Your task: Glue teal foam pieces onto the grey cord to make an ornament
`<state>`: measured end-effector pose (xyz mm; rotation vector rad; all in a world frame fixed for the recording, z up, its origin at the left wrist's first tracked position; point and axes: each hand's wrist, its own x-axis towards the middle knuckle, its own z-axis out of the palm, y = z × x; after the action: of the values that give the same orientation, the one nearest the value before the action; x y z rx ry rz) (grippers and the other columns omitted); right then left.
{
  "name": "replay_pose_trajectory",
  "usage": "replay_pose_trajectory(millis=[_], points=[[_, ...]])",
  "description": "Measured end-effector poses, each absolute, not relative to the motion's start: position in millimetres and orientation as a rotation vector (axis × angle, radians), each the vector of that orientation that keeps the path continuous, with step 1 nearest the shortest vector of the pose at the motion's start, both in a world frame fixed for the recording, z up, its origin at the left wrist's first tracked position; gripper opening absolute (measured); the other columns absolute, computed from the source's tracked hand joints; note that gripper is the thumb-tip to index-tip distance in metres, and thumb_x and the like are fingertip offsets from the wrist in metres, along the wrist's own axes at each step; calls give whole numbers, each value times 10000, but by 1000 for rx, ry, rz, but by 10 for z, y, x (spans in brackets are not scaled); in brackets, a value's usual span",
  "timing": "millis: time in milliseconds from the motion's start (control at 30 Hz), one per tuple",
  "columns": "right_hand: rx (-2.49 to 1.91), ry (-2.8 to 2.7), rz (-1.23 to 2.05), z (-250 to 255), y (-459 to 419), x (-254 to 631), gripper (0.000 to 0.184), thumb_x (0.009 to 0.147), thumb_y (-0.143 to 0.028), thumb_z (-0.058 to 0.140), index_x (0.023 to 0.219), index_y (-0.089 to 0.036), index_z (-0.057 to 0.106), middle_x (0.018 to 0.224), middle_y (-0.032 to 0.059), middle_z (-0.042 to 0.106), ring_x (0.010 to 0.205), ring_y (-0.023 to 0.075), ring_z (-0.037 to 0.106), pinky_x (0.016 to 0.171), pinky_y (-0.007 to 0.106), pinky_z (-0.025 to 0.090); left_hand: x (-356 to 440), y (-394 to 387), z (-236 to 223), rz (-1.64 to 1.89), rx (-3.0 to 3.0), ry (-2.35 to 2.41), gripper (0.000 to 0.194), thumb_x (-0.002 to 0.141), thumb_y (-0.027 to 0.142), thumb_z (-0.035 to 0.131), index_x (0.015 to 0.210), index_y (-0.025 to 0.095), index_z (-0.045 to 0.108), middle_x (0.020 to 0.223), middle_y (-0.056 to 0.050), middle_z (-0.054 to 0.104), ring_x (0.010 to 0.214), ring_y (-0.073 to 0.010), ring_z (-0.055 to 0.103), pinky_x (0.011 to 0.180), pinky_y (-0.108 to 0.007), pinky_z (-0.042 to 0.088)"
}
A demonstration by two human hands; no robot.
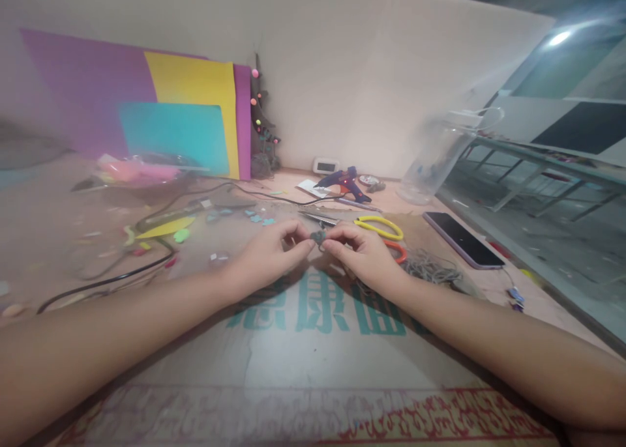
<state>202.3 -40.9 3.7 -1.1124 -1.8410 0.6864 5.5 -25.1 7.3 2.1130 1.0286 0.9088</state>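
Between my two hands is a small grey-green piece [318, 236], perhaps knotted cord; its exact kind is too small to make out. My left hand [280, 250] pinches its left side between thumb and fingers. On the other side, my right hand [362, 250] grips it the same way, fingertips nearly meeting. Just behind the right hand lie scissors with a yellow handle [379, 227], their blades pointing left. An orange handle loop [397, 251] shows partly behind that hand. Beside the right wrist is a tangle of grey cord [430, 268].
A purple glue gun [345, 185] stands near the wall, its black cable running left. A phone [462, 240] lies at right, near the table edge. Colored sheets [180, 134] lean at back left. A clear plastic jug [433, 163] stands back right. Small scraps and a yellow piece [166, 227] lie left.
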Motion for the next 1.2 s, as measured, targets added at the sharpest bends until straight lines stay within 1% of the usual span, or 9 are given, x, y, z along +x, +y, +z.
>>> replay_pose_trajectory(millis=[100, 167, 233, 300, 433, 733, 833, 1000, 1200], points=[[-1143, -1805, 741, 35, -418, 2007, 82, 836, -274, 609, 803, -208, 646, 749, -1, 657, 674, 149, 589, 636, 281, 458, 62, -232, 40, 860, 2094, 1015, 169, 840, 317, 521, 784, 174, 591, 747, -5, 621, 731, -165, 574, 677, -272, 442], [-1163, -1799, 731, 35, -426, 1999, 81, 841, -272, 593, 819, -206, 635, 730, -4, 647, 652, 145, 581, 620, 278, 453, 64, -219, 29, 849, 2059, 976, 164, 835, 317, 536, 860, 174, 613, 805, -13, 646, 762, -170, 593, 696, -275, 459], [-1168, -1838, 663, 33, -432, 1995, 69, 838, -256, 588, 812, -207, 628, 729, -1, 645, 667, 149, 584, 629, 280, 452, 60, -216, 40, 875, 2020, 936, 206, 848, 327, 536, 952, 175, 627, 896, -27, 672, 835, -181, 613, 740, -283, 471], [-1152, -1910, 570, 32, -438, 1995, 67, 839, -246, 585, 798, -212, 625, 743, 3, 649, 692, 156, 587, 640, 283, 449, 53, -222, 69, 908, 2012, 917, 238, 874, 352, 520, 984, 177, 638, 946, -33, 684, 893, -189, 618, 777, -287, 469], [-1120, -2004, 456, 36, -452, 2001, 77, 846, -241, 581, 783, -216, 618, 732, 2, 634, 681, 155, 571, 631, 283, 435, 40, -244, 119, 944, 2075, 916, 230, 887, 357, 512, 888, 177, 654, 878, -20, 677, 872, -186, 608, 782, -284, 454], [-1146, -2001, 478, 43, -469, 1990, 62, 844, -226, 578, 789, -207, 600, 715, -3, 610, 655, 144, 554, 608, 274, 428, 59, -240, 98, 887, 2053, 1025, 141, 834, 287, 533, 812, 171, 610, 811, -9, 649, 815, -177, 602, 761, -288, 451], [-1141, -2006, 477, 50, -474, 1994, 70, 853, -229, 575, 796, -204, 609, 738, 4, 625, 681, 149, 568, 627, 279, 436, 53, -237, 92, 901, 2066, 1028, 135, 830, 279, 523, 808, 172, 602, 802, -7, 643, 808, -179, 604, 753, -291, 453], [-1120, -2006, 498, 62, -475, 2013, 132, 887, -293, 557, 845, -201, 642, 811, 25, 667, 768, 171, 601, 686, 293, 454, 56, -249, 106, 918, 2089, 1020, 126, 824, 266, 518, 801, 171, 597, 786, -1, 635, 799, -175, 603, 744, -282, 454], [-1158, -1990, 493, 62, -472, 1996, 80, 855, -239, 579, 825, -183, 627, 762, 10, 647, 710, 149, 585, 658, 271, 450, 59, -272, 105, 863, 2071, 991, 140, 834, 276, 536, 857, 168, 622, 832, -8, 661, 818, -175, 617, 753, -283, 465]])
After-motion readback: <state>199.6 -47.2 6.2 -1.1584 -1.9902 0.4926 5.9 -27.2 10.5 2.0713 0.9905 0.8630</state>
